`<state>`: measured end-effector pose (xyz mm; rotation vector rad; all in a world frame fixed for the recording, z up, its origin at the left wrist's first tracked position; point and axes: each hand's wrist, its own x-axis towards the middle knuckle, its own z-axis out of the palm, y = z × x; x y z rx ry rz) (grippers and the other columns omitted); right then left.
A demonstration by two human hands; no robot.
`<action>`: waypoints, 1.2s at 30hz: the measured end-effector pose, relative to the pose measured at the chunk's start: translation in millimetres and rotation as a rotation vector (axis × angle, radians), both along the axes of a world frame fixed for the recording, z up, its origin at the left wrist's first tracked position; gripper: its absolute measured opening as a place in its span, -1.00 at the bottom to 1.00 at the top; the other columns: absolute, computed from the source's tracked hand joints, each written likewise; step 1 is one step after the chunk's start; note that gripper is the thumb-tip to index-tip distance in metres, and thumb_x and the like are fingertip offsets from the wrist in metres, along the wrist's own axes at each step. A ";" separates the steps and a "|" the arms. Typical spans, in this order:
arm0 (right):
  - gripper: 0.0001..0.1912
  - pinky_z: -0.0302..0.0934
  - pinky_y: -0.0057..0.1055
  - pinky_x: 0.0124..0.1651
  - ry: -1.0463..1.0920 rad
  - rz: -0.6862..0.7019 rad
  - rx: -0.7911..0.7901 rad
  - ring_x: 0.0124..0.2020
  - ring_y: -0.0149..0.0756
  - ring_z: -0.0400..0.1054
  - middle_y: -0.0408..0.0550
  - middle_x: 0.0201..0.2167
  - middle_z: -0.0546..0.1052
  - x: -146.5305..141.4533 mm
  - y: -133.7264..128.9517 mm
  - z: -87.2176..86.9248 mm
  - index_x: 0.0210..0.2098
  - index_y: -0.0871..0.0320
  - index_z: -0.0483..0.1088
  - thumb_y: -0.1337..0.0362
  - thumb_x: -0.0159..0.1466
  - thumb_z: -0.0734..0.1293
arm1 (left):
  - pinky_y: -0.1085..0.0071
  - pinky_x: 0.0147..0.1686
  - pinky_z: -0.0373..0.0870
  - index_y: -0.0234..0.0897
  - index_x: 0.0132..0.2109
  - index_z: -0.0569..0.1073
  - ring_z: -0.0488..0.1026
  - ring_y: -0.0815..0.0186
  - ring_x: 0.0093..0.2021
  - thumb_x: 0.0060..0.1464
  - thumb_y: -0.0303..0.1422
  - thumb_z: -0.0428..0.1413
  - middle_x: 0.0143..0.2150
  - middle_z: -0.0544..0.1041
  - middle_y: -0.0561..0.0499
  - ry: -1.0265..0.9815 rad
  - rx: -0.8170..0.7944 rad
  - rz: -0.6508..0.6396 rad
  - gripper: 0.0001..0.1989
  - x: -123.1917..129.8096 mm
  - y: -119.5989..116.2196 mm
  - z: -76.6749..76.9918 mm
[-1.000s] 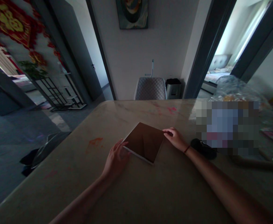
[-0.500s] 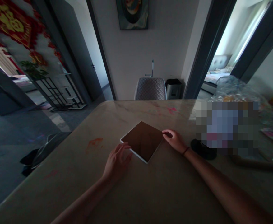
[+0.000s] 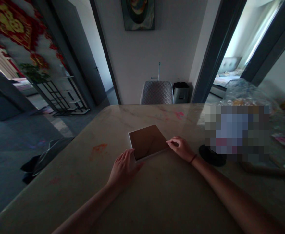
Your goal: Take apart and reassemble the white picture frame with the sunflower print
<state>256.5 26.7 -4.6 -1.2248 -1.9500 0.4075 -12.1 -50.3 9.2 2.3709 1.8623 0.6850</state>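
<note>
Specimen: square brown panel (image 3: 147, 142), thin, glossy dark face, pale rim, lying flat on the countertop, one corner pointing away from the person.
Surface: marble-look countertop (image 3: 59, 169), beige with faint veining and a soft sheen; orange-red stain (image 3: 98, 148) left of the panel, pink smear (image 3: 179, 114) beyond it.
Left hand (image 3: 124, 169): near the panel's front-left side, fingers spread, fingertips against the rim, not clamped.
Right hand (image 3: 180, 148): at the panel's right corner, fingers loosely curled, tips at the rim; cannot tell whether pinching.
Hands: apart, panel between them.
Right of panel: round black object (image 3: 212, 156) just beside the right wrist; pixelated patch (image 3: 237, 130) behind it, contents unreadable; crumpled clear plastic bag (image 3: 242, 92) beyond that.
Beyond panel: quilted grey chair (image 3: 157, 92) past the countertop's far edge, small grey bin (image 3: 180, 92) just beside it, framed painting (image 3: 137, 11) on the wall above.
Left of panel: red hanging ornament (image 3: 11, 26) with a gold figure, unreadable; black metal plant stand (image 3: 57, 97) below it.
Writing: none legible.
</note>
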 end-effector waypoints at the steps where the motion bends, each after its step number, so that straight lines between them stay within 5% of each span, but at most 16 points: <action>1: -0.82 0.23 -0.32 -0.13 -0.006 0.018 0.011 -0.28 -0.31 0.39 -0.06 -0.39 0.52 -1.7 -1.8 1.0 -0.43 0.13 0.46 0.28 0.17 0.22 | 0.11 0.03 0.22 -0.27 0.11 0.17 0.29 0.07 0.08 0.01 -0.04 -0.01 0.08 0.36 -0.18 0.010 0.004 0.006 -0.42 0.0 0.4 -1.1; 8: -0.81 0.14 -0.18 0.08 -0.070 0.105 0.062 0.01 -0.26 0.29 0.01 -0.07 0.47 -15.2 -11.6 1.9 -0.34 0.12 0.48 0.29 0.19 0.22 | 0.15 0.05 0.22 -0.32 0.20 0.06 0.26 0.10 0.11 0.07 -0.20 -0.03 0.13 0.32 -0.19 0.000 -0.003 0.013 -0.42 -2.4 3.7 -5.3; 23: -0.81 0.19 -0.19 0.04 -0.082 0.130 0.089 0.02 -0.22 0.30 0.00 -0.12 0.51 -15.5 -8.8 -2.1 -0.33 0.14 0.47 0.31 0.19 0.21 | 0.14 0.07 0.19 -0.24 0.19 0.17 0.21 0.14 0.15 0.13 -0.27 -0.09 0.14 0.32 -0.11 0.055 -0.014 -0.009 -0.53 -3.5 5.1 -7.9; 28: -0.84 0.26 -0.29 -0.14 -0.109 0.124 0.180 -0.22 -0.26 0.39 -0.06 -0.31 0.56 -20.0 -17.6 4.6 -0.38 0.11 0.45 0.36 0.15 0.22 | 0.18 0.05 0.22 -0.08 0.07 0.34 0.25 0.19 0.12 0.14 -0.43 -0.15 0.13 0.33 0.00 0.082 -0.020 -0.028 -0.61 -6.8 6.2 -3.2; 31: -0.83 0.24 -0.39 -0.30 -0.109 0.091 0.196 -0.43 -0.34 0.37 -0.11 -0.48 0.53 -21.5 -23.3 8.3 -0.40 0.11 0.44 0.32 0.17 0.21 | 0.22 0.00 0.24 -0.11 0.00 0.39 0.29 0.18 0.06 0.08 -0.47 -0.12 0.05 0.37 -0.03 0.052 0.092 0.106 -0.63 -7.0 4.3 4.8; 34: -0.81 0.22 -0.38 -0.25 -0.068 0.015 0.260 -0.41 -0.34 0.35 -0.10 -0.48 0.51 -19.9 -22.5 7.2 -0.39 0.12 0.43 0.30 0.20 0.18 | 0.26 -0.13 0.27 -0.18 -0.23 0.44 0.38 0.19 -0.13 0.01 -0.46 -0.07 -0.18 0.45 -0.02 0.060 0.158 0.260 -0.77 -5.8 0.8 12.6; 36: -0.79 0.21 -0.32 -0.13 -0.065 -0.018 0.287 -0.28 -0.29 0.36 -0.04 -0.37 0.52 -18.1 -18.5 3.8 -0.32 0.14 0.44 0.29 0.21 0.17 | 0.29 -0.20 0.25 -0.20 -0.39 0.41 0.39 0.22 -0.25 0.00 -0.44 -0.05 -0.34 0.46 0.02 0.084 0.112 0.241 -0.85 -5.0 -1.0 15.3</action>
